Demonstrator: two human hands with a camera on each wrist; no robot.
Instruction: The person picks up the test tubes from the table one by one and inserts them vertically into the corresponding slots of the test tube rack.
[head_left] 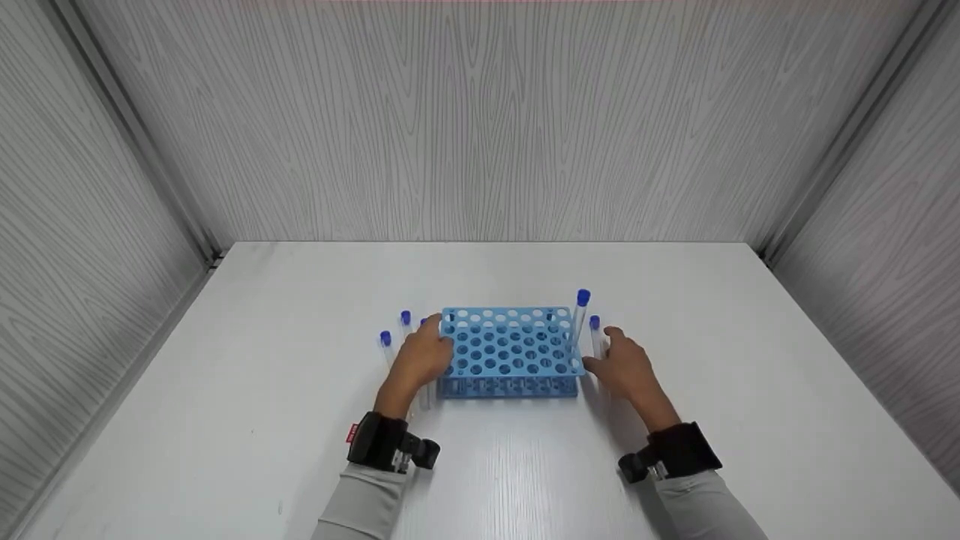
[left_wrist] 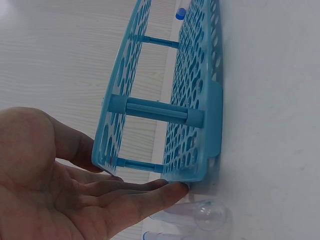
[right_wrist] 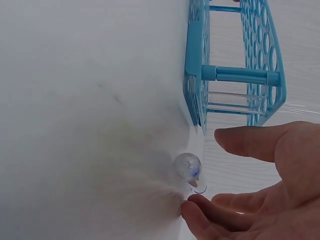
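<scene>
Now | left hand [head_left: 424,354] grips rack [head_left: 510,345] at left edge | right hand [head_left: 622,367] spread, tube [head_left: 596,341] in gap

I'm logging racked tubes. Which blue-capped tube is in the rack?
The tube at the right end of the rack; the other tubes are outside it: three left, one beside the right hand.

room behind rack [head_left: 510,375] — tubes [head_left: 596,343] beside

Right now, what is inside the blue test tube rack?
One blue-capped test tube stands inside the blue test tube rack, at its right end. From above, the left hand covers part of the left edge, so holes under it are hidden.
</scene>
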